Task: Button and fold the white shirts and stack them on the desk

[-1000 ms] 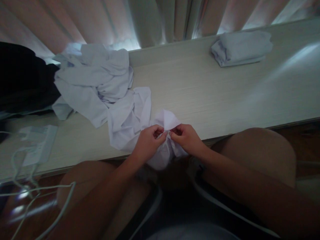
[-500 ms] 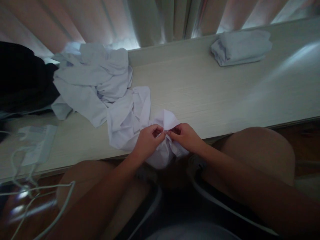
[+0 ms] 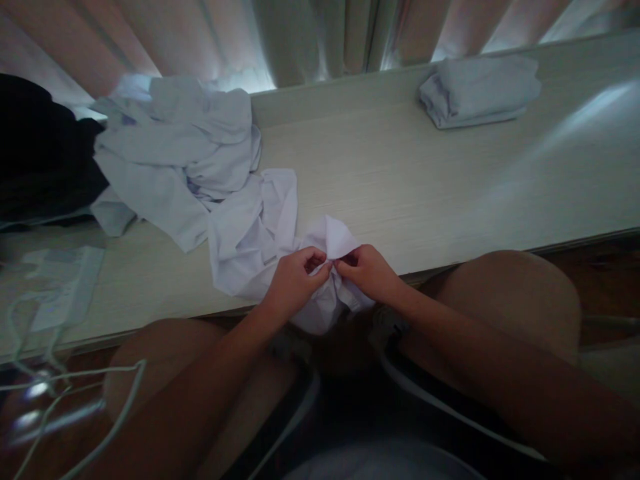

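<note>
A white garment, perhaps a shirt [image 3: 240,247], lies crumpled along the front of the pale tabletop [image 3: 370,167], and one end hangs over the edge between my knees. My left hand [image 3: 299,277] pinches that end between thumb and fingers. Close beside it, my right hand [image 3: 365,270] pinches the same cloth, the two thumbs almost meeting. A pointed flap of the fabric stands up just beyond the fingertips. What exactly lies between the fingertips is too small to make out.
More crumpled white clothes [image 3: 175,147] lie at the back left beside a black heap of cloth [image 3: 45,153]. A folded white garment [image 3: 480,90] rests at the back right. White wire hangers [image 3: 135,373] stand at the lower left near a clear plastic packet [image 3: 70,287]. Curtains [image 3: 310,40] hang behind.
The view has shifted slightly, so everything sits a little further left and up. Both hands keep their pinch on the white garment with hardly any movement.
</note>
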`<action>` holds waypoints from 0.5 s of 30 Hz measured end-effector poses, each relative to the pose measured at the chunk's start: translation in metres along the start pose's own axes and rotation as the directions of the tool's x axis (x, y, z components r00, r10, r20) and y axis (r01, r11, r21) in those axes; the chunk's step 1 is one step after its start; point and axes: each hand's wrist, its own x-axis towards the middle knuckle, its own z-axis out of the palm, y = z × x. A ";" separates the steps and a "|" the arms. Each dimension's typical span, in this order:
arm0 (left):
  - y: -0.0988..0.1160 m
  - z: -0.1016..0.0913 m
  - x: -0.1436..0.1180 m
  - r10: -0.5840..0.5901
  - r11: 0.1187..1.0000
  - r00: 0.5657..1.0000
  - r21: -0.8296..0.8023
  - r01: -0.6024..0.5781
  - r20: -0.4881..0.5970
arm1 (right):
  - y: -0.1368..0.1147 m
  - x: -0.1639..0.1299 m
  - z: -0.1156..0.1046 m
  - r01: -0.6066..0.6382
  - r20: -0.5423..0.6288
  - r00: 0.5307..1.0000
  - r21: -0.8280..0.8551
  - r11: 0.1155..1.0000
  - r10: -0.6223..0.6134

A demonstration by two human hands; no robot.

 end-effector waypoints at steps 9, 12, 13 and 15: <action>0.004 -0.003 0.000 0.022 0.992 0.998 0.125 -0.029 0.053 | 0.000 -0.003 -0.001 0.003 -0.009 1.000 0.022 1.000 -0.003; 0.010 -0.006 -0.003 -0.005 0.987 0.996 0.163 -0.010 0.089 | -0.001 -0.005 -0.001 0.034 -0.011 0.999 0.035 0.999 -0.033; 0.011 -0.007 -0.004 -0.022 0.985 0.996 0.173 0.006 0.091 | -0.002 -0.006 0.000 0.024 -0.012 1.000 0.030 0.999 -0.024; 0.014 -0.008 -0.005 -0.066 0.980 0.993 0.196 0.045 0.100 | -0.002 -0.008 0.001 -0.013 -0.012 1.000 0.019 1.000 0.013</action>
